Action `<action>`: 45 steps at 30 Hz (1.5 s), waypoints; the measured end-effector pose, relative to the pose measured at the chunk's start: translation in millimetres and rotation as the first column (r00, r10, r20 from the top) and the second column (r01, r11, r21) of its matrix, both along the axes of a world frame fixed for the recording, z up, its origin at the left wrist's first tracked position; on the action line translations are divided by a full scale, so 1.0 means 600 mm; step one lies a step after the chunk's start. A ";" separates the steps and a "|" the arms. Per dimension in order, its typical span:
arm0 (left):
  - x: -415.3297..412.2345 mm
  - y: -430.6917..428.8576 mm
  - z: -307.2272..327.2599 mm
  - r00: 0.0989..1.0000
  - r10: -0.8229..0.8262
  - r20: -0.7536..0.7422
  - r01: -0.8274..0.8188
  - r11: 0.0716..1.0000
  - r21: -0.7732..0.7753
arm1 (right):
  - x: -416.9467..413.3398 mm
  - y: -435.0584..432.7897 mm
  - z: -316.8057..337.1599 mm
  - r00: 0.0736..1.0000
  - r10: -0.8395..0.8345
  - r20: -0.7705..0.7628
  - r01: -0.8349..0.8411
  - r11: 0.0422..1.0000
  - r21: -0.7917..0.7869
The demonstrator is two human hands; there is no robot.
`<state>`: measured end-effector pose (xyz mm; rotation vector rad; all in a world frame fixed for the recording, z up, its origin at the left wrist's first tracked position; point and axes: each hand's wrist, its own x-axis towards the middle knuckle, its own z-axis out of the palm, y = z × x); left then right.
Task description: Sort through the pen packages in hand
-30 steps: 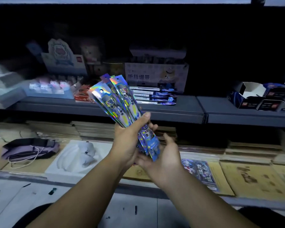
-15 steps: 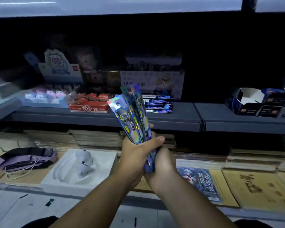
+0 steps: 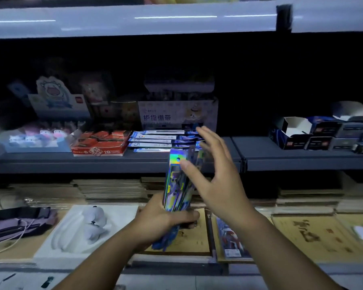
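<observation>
My left hand (image 3: 164, 218) grips the holographic packets (image 3: 177, 185) low, long axis upright; my right hand (image 3: 216, 174), fingers spread, hovers beside their tops, thumb perhaps touching.

Bundle of holographic blister packs (image 3: 177, 185): several long, narrow, flat packs with rainbow-foil card faces and blue-purple printing, a round hang hole near the top of the front one. Held upright as a stack, slightly fanned at the top, lower ends blue. Position: in front of the grey shelf (image 3: 117, 162) edge, below the flat blue-and-white packs lying on it.
</observation>
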<state>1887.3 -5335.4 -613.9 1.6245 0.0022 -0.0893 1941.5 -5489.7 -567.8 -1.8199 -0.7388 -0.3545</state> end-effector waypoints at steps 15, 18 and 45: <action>-0.008 -0.037 0.023 0.994 -0.096 -0.042 0.102 0.979 0.174 | -0.010 0.016 -0.035 0.988 -0.142 -0.053 0.143 0.989 0.026; -0.002 -0.034 0.027 0.992 -0.105 -0.074 0.120 0.960 0.252 | -0.005 0.018 -0.037 0.987 -0.136 -0.081 0.137 0.991 0.002; 0.038 -0.120 0.114 0.944 0.230 0.235 -0.320 0.806 0.498 | 0.050 -0.190 0.080 0.961 -0.268 -0.067 0.239 0.929 -0.282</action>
